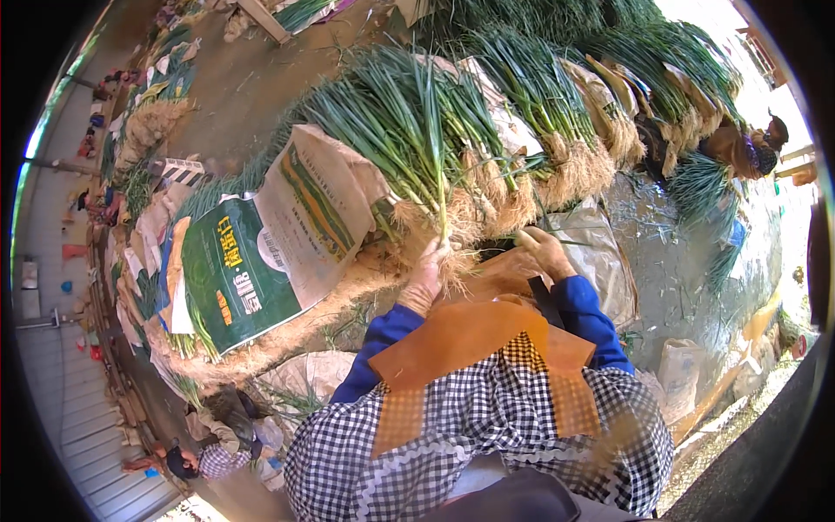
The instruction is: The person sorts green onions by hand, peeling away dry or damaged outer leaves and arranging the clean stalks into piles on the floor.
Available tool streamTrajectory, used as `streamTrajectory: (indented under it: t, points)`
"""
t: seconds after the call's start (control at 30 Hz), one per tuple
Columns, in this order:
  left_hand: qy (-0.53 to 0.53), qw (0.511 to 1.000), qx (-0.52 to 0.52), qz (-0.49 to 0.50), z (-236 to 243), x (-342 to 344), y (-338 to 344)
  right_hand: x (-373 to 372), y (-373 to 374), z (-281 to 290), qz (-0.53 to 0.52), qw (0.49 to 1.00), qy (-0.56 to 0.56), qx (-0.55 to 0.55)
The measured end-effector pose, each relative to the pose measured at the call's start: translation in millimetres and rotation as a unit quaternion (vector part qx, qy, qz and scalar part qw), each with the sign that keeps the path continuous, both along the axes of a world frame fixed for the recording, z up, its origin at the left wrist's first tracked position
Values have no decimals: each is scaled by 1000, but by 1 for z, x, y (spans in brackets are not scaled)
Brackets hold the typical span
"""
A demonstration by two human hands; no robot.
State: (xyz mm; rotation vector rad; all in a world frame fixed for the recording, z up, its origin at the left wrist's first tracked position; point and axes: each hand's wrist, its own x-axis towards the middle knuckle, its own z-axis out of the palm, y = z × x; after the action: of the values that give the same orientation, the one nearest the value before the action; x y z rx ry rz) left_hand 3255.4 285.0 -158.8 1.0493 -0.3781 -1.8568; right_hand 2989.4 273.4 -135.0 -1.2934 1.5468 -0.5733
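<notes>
My left hand (424, 277) is closed round the root end of a green onion (443, 216), whose pale stalk and long green leaves point up and away from me. Stringy tan roots hang beside the fingers. To its right, my right hand (548, 253) has its fingers curled just below the root mass of the pile; what they hold, if anything, is hidden. Directly beyond both hands lies a pile of green onions (383, 130), roots toward me. An orange-brown apron sheet (470, 339) covers my lap below the hands.
Left of the pile, a green and white printed sack (243, 270) covers more onions. Further bundles (583, 165) continue to the right. A pale plastic sack (596, 261) lies beside my right arm. Other people work at the lower left (213, 457) and far right (748, 148).
</notes>
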Motion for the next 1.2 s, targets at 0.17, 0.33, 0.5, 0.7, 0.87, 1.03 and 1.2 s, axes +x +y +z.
streamTrajectory:
  t: [0.17,0.33,0.5,0.7,0.87,1.03,1.2]
  points:
    - [-140,988,-72,-5,4,-9,12,115,-46,20,69,996,60,-22]
    - [-395,917,-50,-24,23,-37,31,143,-66,14,100,958,270,-10]
    - [-376,926,12,-43,31,-44,29,125,-54,-11,160,932,325,-16]
    - [-49,993,45,-96,72,-63,33,88,-63,16,-32,899,-376,221]
    - [47,974,215,48,37,-78,41,105,-60,-21,-75,982,-157,71]
    - [205,953,188,116,10,-74,27,88,-26,-24,44,994,67,-73]
    - [225,926,210,217,14,-48,16,-31,21,19,16,940,-162,301]
